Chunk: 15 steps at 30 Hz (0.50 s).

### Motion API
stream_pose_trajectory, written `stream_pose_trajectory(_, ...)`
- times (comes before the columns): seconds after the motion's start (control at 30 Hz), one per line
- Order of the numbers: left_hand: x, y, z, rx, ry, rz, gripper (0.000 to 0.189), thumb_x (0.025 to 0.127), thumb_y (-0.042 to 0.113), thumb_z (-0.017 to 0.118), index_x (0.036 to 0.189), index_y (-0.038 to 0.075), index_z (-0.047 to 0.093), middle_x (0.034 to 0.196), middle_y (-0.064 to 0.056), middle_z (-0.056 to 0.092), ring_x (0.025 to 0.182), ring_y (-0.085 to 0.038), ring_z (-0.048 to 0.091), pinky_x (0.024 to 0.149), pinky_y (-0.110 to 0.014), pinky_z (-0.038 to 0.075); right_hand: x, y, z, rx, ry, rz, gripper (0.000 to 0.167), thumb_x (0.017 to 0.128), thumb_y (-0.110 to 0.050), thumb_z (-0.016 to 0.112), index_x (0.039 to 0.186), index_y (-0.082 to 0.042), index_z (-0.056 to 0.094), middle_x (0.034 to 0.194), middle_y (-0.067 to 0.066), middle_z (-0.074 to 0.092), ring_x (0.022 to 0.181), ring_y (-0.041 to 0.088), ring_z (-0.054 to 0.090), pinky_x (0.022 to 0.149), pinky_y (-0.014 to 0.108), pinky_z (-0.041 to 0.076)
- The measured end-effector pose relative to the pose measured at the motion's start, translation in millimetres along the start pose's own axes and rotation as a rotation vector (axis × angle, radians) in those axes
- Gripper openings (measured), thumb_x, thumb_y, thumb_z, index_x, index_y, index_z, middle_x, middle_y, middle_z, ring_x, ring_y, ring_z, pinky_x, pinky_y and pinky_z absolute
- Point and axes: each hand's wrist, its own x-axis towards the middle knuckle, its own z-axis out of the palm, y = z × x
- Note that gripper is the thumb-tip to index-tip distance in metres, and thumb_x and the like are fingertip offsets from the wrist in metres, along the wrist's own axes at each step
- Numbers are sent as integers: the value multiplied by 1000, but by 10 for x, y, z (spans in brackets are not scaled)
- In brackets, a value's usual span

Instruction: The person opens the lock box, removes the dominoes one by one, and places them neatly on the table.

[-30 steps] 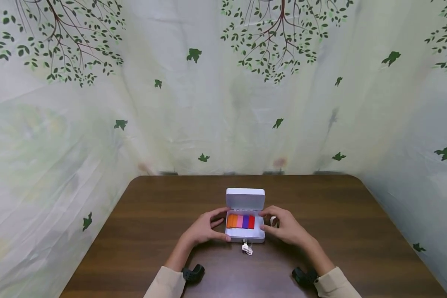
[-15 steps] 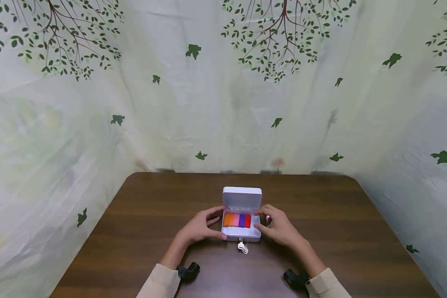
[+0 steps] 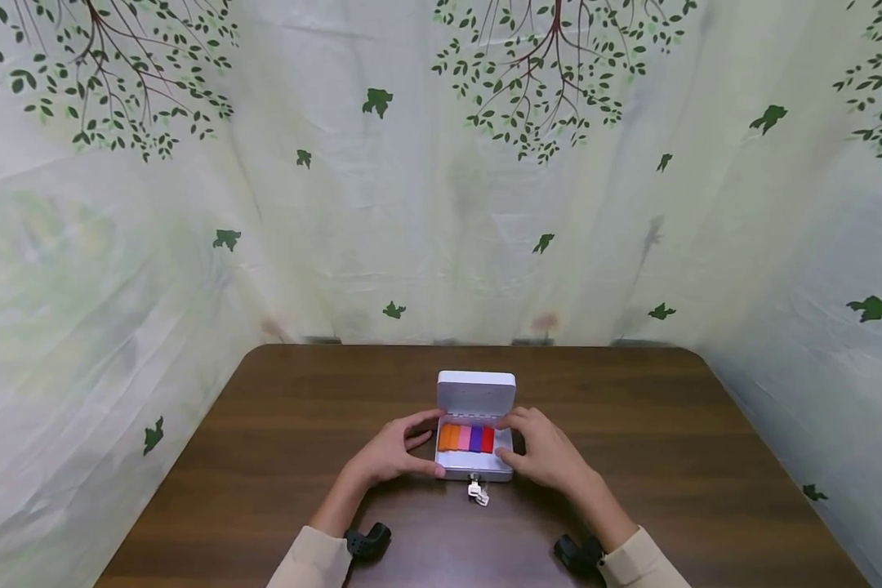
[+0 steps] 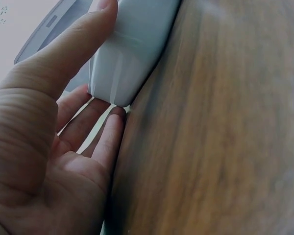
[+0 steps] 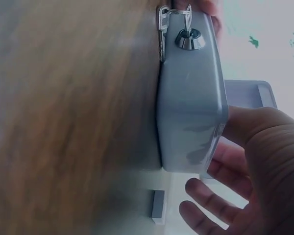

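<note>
Partly hidden inside open lockbox [image 3: 458,474], fingertips of right hand [image 3: 547,453]: can't tell if pinching. Left hand [image 3: 393,451] holds lockbox's left side on table [image 3: 338,371]. Inside: row of orange, pink, purple, red blocks [image 3: 465,438].

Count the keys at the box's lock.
2. One key is in the lock on the front of the box; the other key hangs beside it from the ring. No others show.

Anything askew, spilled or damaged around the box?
Nothing stands out. The box sits flat on the table, lid open, coloured pieces side by side inside. One key is in the lock; another hangs beside it.
</note>
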Motion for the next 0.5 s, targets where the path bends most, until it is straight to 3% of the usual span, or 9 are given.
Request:
stream_pose_trajectory(0.17, 5, 10, 8, -4, 7, -3, 95, 74, 33, 95, 154, 23, 46, 161, 3, 42, 151, -23, 40, 116, -31, 44, 22, -25, 5, -49, -7, 7, 41, 84, -31, 84, 121, -17, 75, 126, 1, 70, 115, 22, 60, 100, 46, 58)
stream_pose_trajectory(0.5, -9, -1, 12, -13, 9, -8, 92, 77, 30, 93, 155, 21, 45, 163, -2, 41, 151, -28, 40, 117, -38, 44, 92, -53, 35, -56, -27, -28, 39, 84, -26, 82, 121, -14, 76, 124, 3, 73, 113, 25, 62, 100, 47, 58)
